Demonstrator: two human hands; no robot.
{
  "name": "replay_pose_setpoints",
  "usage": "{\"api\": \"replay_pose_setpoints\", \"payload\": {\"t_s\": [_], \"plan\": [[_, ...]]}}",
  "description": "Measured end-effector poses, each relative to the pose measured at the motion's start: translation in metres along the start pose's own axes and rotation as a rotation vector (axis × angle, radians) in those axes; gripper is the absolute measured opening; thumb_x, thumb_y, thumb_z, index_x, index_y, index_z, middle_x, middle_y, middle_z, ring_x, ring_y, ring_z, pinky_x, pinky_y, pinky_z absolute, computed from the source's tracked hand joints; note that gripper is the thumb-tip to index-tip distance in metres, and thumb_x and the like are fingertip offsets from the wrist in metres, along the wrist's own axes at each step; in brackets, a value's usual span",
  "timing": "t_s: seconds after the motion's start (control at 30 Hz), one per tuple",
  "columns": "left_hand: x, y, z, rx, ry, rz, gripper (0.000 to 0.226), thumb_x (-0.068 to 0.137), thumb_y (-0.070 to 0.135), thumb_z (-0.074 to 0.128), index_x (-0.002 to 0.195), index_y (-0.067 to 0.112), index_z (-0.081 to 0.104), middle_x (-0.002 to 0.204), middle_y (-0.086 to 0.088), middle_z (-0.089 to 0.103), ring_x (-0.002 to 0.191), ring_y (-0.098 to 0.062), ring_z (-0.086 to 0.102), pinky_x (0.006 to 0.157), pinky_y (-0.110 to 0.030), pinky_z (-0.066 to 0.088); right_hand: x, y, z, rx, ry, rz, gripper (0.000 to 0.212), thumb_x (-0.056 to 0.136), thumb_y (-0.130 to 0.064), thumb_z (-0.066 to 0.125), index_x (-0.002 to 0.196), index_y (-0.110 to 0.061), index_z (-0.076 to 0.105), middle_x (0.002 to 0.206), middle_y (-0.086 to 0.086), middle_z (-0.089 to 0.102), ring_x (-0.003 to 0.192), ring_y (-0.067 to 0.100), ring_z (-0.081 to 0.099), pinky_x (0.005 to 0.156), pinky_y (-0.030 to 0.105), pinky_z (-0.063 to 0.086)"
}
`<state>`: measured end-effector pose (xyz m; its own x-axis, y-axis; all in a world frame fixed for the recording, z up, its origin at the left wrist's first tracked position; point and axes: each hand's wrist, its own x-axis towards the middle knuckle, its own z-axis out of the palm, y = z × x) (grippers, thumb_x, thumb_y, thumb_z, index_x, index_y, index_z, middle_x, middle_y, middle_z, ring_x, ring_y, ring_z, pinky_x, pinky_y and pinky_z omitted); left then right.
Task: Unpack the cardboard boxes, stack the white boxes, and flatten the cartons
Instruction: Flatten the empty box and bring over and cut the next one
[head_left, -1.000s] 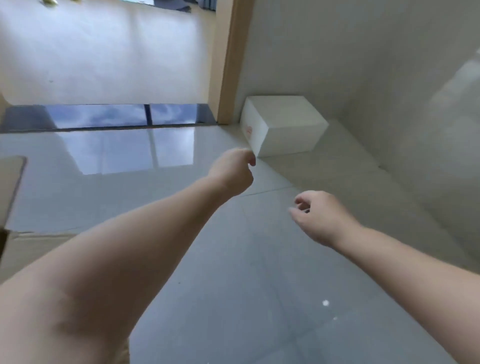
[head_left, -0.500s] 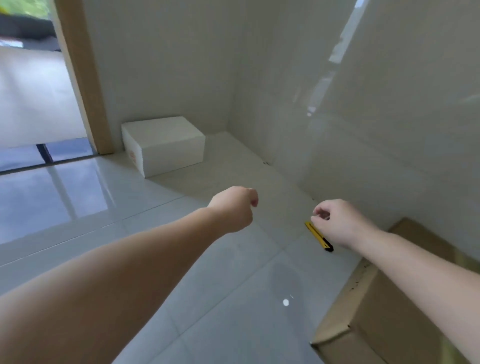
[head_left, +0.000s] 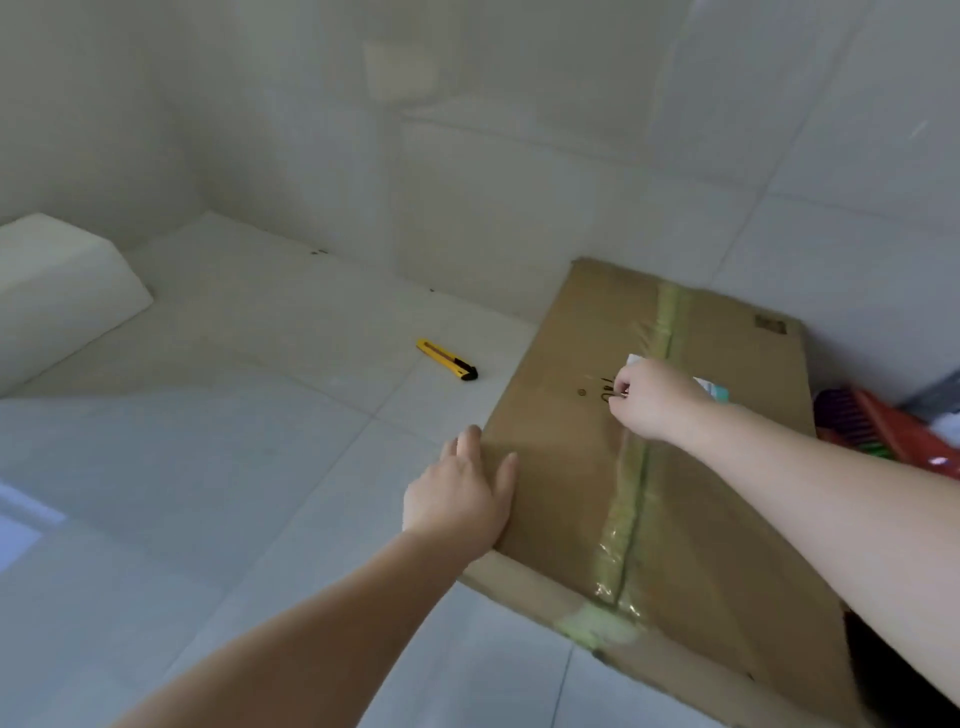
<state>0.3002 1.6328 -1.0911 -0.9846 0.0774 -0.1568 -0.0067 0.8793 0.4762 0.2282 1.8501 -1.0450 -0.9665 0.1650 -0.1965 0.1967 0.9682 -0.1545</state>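
Observation:
A large brown cardboard box (head_left: 691, 467) stands on the floor at the right, sealed with a strip of clear tape (head_left: 631, 499) along its top seam. My left hand (head_left: 460, 501) lies flat on the box's left top edge with the fingers apart. My right hand (head_left: 652, 400) hovers over the top beside the tape, fingers curled together; something small glints at the fingertips. It partly covers a white label (head_left: 714, 389). One white box (head_left: 57, 291) sits on the floor at the far left, near the wall corner.
A yellow utility knife (head_left: 447, 359) lies on the tiled floor left of the cardboard box. Red and purple plastic items (head_left: 883, 426) sit past the box's right side. Tiled walls close the space behind the box and white box.
The view has swung right, from the white box to the cardboard box. My left hand has opened and come down on the box's edge. My right hand has reached over the top.

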Motion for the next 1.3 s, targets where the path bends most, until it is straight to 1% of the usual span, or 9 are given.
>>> {"api": "replay_pose_setpoints", "payload": {"t_s": [0.13, 0.2, 0.37, 0.53, 0.63, 0.83, 0.97, 1.1, 1.3], "plan": [[-0.01, -0.001, 0.034, 0.031, 0.177, 0.045, 0.065, 0.09, 0.062, 0.026, 0.14, 0.021, 0.035, 0.144, 0.005, 0.04, 0.125, -0.019, 0.046, 0.097, -0.033, 0.039, -0.001, 0.028, 0.001, -0.025, 0.009, 0.076, 0.021, 0.089, -0.022, 0.052, 0.102, -0.014, 0.066, 0.105, 0.006, 0.064, 0.089, 0.028, 0.059, 0.068, 0.03, 0.042], [-0.005, -0.006, 0.036, 0.012, 0.236, 0.095, 0.068, 0.084, 0.062, 0.023, 0.133, 0.02, 0.046, 0.14, 0.005, 0.047, 0.119, -0.019, 0.052, 0.092, -0.033, 0.043, -0.002, 0.032, 0.003, -0.03, 0.024, 0.059, 0.019, 0.089, -0.023, 0.051, 0.099, -0.015, 0.065, 0.101, 0.006, 0.063, 0.084, 0.027, 0.056, 0.064, 0.029, 0.04], [0.011, -0.033, 0.021, -0.06, 0.374, 0.312, 0.043, 0.08, 0.039, 0.041, 0.109, 0.018, 0.065, 0.118, 0.006, 0.065, 0.096, -0.021, 0.067, 0.067, -0.023, 0.044, -0.003, 0.043, 0.01, -0.057, 0.039, -0.057, 0.02, 0.091, -0.024, 0.048, 0.095, -0.014, 0.065, 0.094, 0.003, 0.058, 0.085, 0.027, 0.054, 0.063, 0.028, 0.04], [0.039, -0.076, -0.011, -0.034, 0.315, 0.338, 0.046, 0.078, 0.038, 0.038, 0.112, 0.017, 0.062, 0.124, 0.002, 0.062, 0.095, -0.023, 0.068, 0.07, -0.031, 0.053, 0.01, 0.063, 0.007, -0.035, 0.052, -0.008, 0.02, 0.092, -0.021, 0.047, 0.098, -0.014, 0.065, 0.104, 0.003, 0.062, 0.092, 0.027, 0.058, 0.072, 0.032, 0.049], [0.062, -0.099, -0.032, 0.09, 0.262, 0.31, 0.055, 0.077, 0.045, 0.034, 0.121, 0.019, 0.057, 0.132, 0.001, 0.056, 0.104, -0.027, 0.064, 0.08, -0.039, 0.052, 0.024, 0.065, 0.002, -0.033, 0.09, 0.041, 0.022, 0.093, -0.025, 0.049, 0.106, -0.016, 0.064, 0.11, 0.005, 0.063, 0.096, 0.027, 0.058, 0.075, 0.032, 0.049], [0.076, -0.104, -0.043, 0.211, 0.185, 0.17, 0.073, 0.077, 0.06, 0.024, 0.139, 0.025, 0.041, 0.137, 0.002, 0.052, 0.115, -0.03, 0.055, 0.095, -0.039, 0.041, 0.07, 0.06, 0.006, -0.058, 0.088, 0.021, 0.05, 0.095, -0.043, 0.046, 0.134, -0.012, 0.046, 0.135, 0.011, 0.048, 0.121, 0.031, 0.05, 0.095, 0.039, 0.044], [0.092, -0.093, -0.04, 0.262, 0.049, -0.042, 0.062, 0.092, 0.064, 0.02, 0.145, 0.033, 0.027, 0.147, 0.008, 0.041, 0.137, -0.019, 0.033, 0.11, -0.039, 0.024, 0.116, 0.066, 0.011, -0.068, 0.07, 0.096, 0.069, 0.092, -0.058, 0.04, 0.139, -0.008, 0.039, 0.144, 0.019, 0.038, 0.131, 0.036, 0.039, 0.105, 0.044, 0.037], [0.094, -0.082, -0.033, 0.315, 0.094, -0.15, 0.061, 0.091, 0.065, 0.017, 0.141, 0.033, 0.033, 0.144, 0.007, 0.043, 0.134, -0.021, 0.036, 0.107, -0.042, 0.026, 0.149, 0.071, 0.017, -0.048, 0.093, 0.157, 0.082, 0.09, -0.067, 0.032, 0.146, -0.007, 0.03, 0.152, 0.024, 0.025, 0.141, 0.038, 0.021, 0.114, 0.049, 0.023], [0.088, -0.08, -0.032, 0.26, 0.141, -0.155, 0.058, 0.093, 0.063, 0.023, 0.137, 0.029, 0.038, 0.138, 0.005, 0.049, 0.127, -0.021, 0.044, 0.096, -0.037, 0.036, 0.178, 0.08, 0.013, -0.12, 0.115, 0.237, 0.091, 0.085, -0.076, 0.024, 0.15, -0.013, 0.021, 0.149, 0.025, 0.029, 0.137, 0.041, 0.027, 0.111, 0.052, 0.021]]}}
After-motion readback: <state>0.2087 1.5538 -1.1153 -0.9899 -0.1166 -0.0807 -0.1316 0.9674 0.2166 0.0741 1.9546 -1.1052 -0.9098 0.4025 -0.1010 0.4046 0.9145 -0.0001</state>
